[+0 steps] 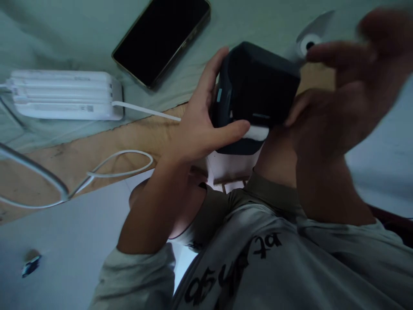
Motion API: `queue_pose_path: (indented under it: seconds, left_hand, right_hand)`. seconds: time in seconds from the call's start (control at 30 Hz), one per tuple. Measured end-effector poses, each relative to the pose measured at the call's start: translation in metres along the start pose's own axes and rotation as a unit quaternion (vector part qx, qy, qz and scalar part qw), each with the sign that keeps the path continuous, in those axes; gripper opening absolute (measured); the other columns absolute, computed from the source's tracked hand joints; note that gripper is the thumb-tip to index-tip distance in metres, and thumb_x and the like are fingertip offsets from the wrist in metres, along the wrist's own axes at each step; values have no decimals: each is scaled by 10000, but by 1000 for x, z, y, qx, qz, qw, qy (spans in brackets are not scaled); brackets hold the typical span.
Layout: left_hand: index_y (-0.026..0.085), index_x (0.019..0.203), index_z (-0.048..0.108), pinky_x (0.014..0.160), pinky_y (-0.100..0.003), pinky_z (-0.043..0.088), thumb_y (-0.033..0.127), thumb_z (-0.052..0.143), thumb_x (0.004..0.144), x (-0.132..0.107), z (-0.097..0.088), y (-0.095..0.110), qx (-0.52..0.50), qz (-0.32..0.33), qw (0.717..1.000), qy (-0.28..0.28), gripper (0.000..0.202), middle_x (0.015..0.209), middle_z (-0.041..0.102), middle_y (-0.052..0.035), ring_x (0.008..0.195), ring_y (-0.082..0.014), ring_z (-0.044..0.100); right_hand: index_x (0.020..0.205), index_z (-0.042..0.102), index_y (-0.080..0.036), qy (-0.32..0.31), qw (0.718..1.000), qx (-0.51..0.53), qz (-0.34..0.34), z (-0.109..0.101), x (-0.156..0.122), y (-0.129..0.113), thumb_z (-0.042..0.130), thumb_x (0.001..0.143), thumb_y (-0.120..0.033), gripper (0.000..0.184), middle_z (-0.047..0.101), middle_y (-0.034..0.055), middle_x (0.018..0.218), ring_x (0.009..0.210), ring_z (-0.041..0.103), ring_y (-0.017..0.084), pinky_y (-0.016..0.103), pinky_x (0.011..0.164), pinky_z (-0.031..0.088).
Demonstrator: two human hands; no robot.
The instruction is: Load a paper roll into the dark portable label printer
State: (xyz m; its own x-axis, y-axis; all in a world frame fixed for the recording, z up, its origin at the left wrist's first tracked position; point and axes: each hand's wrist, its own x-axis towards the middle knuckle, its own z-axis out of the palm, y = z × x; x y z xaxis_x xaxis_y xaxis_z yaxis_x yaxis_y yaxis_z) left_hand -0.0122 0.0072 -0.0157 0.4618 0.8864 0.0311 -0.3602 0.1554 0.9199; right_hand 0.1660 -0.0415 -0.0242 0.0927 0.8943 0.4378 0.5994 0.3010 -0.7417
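I read the black, block-shaped device (254,82) as smooth, matt plastic; on its white strip (258,133) I cannot tell paper from plastic. The white cylindrical roll (302,48) looks like smooth paper. I see a flat black rectangular phone (161,38) with a glassy, sleek screen and a thin rim with a slight sheen. The white ribbed power bank (64,97) appears to be plastic with a soft gloss, its white cord (145,110) smooth and rubbery. The pale green sheet (64,38) is matt cloth, softly wrinkled, over tan, wood-like board (135,135) with blotchy grain. The grey lettered shirt (290,262) looks like matt cloth.
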Motion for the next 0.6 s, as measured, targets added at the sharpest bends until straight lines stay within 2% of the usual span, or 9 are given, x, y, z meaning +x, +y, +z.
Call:
queue_pose_path:
  seconds: [0.07,0.1,0.17,0.2,0.27,0.37,0.5,0.6]
  left_hand:
    - [296,1113,608,1161,-282,367,90,753,599,-1,1,3,-15,-20,1000,-11,573,1308,549,37,1331,-185,444]
    - [305,1114,605,1150,-289,381,112,759,607,-1,1,4,-11,-31,999,-14,564,1310,549,36,1328,-192,446]
    - [310,1109,596,1137,-294,386,166,769,625,-1,0,3,12,-29,999,-18,534,1293,548,36,1312,-190,449]
    - [308,1110,586,1123,-295,392,197,763,643,0,0,2,26,-21,999,-22,511,1263,553,31,1287,-185,464]
    - [290,1106,571,1044,-281,435,259,738,687,1,-1,-3,43,-6,999,-28,451,1162,569,8,1175,-168,521]
    - [251,1080,583,962,-263,457,296,697,729,2,-3,-8,57,-14,998,-29,372,1061,573,-10,1082,-159,548]
    - [195,1141,566,1076,-308,403,274,667,741,5,-5,-8,133,38,989,-49,420,1175,557,-18,1235,-207,501]
    - [158,1186,528,1124,-323,376,279,636,770,4,-4,-5,157,54,984,-60,447,1240,541,-25,1319,-214,459]
  right_hand:
    - [1306,296,-333,30,999,27,-32,4,-6,3,286,885,-489,448,312,18,1355,1287,438,161,188,659,509]
    - [1303,353,-327,25,998,35,-46,5,-7,6,383,862,-474,465,385,17,1318,1304,436,161,177,691,522]
    - [1310,411,-302,-1,996,47,-75,5,-6,10,508,821,-453,521,455,22,1301,1326,434,162,223,898,541]
    - [1313,421,-290,-9,995,53,-89,5,-4,13,546,804,-439,545,462,25,1308,1317,446,156,255,1011,509]
    - [1312,433,-276,-18,992,68,-102,5,0,16,577,784,-419,566,465,24,1310,1285,470,137,282,1123,436]
    - [1306,437,-281,-28,992,74,-94,5,5,18,576,770,-435,575,469,3,1285,1244,480,120,277,1097,445]
    - [1307,401,-305,-59,994,39,-82,1,6,21,548,788,-462,562,442,-21,1284,1242,456,125,331,1124,408]
    - [1308,397,-305,-53,994,45,-89,0,3,23,548,793,-450,555,426,-18,1287,1253,442,133,347,1138,394]
